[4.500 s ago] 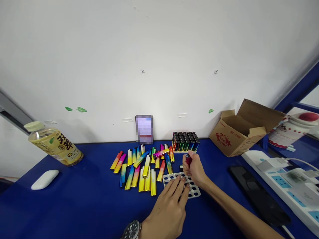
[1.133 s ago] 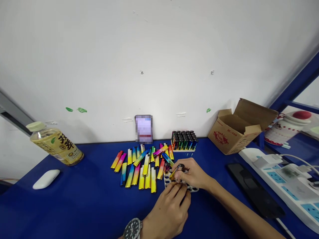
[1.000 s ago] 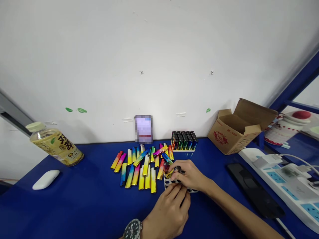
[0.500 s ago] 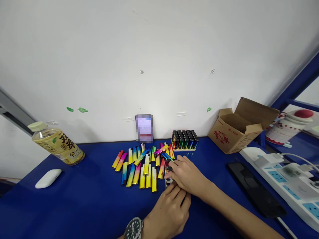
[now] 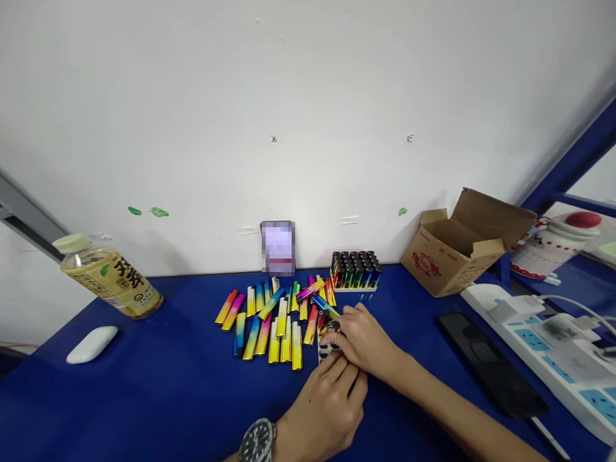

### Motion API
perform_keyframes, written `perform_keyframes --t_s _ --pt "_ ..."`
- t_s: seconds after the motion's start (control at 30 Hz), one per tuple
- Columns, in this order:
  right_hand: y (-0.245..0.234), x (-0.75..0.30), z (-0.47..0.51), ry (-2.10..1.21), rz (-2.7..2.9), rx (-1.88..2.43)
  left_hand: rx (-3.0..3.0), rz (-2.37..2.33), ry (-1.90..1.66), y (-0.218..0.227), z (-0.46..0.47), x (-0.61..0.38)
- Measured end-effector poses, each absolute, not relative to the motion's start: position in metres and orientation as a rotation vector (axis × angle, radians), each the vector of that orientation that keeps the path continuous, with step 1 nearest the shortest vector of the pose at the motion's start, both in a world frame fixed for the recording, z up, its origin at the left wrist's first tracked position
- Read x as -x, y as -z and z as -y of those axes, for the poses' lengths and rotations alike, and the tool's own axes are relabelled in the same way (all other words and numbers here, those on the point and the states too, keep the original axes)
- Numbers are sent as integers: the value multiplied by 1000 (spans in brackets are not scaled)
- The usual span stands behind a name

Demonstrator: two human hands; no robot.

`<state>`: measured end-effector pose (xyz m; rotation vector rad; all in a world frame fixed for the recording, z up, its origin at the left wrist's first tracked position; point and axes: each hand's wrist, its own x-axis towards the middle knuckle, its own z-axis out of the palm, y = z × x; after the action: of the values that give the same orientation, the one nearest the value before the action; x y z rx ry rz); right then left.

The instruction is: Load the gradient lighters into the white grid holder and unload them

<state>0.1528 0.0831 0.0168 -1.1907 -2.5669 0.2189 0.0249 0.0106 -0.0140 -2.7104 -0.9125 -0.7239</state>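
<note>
Several rainbow-coloured lighters (image 5: 269, 317) lie in a loose heap on the blue table (image 5: 168, 385). My right hand (image 5: 360, 340) reaches left over a white tray (image 5: 326, 350) with dark holes, its fingers pinched on a lighter (image 5: 330, 327) standing at the tray's left edge. My left hand (image 5: 327, 404), with a wristwatch, lies on the near side of the tray, fingers curled against it. Most of the tray is hidden under both hands. A full tray of upright lighters (image 5: 355, 273) stands behind, near the wall.
A tea bottle (image 5: 108, 283) and a white mouse (image 5: 91, 344) are at the left. A small card (image 5: 278, 248) leans on the wall. An open cardboard box (image 5: 469, 242), a black phone (image 5: 491, 372) and a white power strip (image 5: 543, 346) sit at the right.
My right hand earlier held a red lighter upright behind the tray. It has since moved left and down, bringing a lighter to the tray's left edge. My left hand stays on the tray.
</note>
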Motion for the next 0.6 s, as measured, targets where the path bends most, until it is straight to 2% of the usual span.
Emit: perform_keyframes --t_s 0.1,0.2,0.27,0.4,0.5,0.6 --pt "-26 -145 -84 -64 2692 1335 2705 903 717 13 -12 -24" --pt "-33 -146 -90 -82 2814 1359 2667 892 726 10 -10 -26" --pt "-36 -155 -97 -234 2884 1267 2598 845 819 6 -7 -28" --pt "-37 -177 -118 -833 2751 1072 2411 750 1140 -9 -9 -23" --pt "-34 -181 -128 -794 2546 1112 2266 1026 1153 -25 -28 -3" --pt "-32 -172 -129 -541 2476 1262 2083 1669 827 -35 -54 24"
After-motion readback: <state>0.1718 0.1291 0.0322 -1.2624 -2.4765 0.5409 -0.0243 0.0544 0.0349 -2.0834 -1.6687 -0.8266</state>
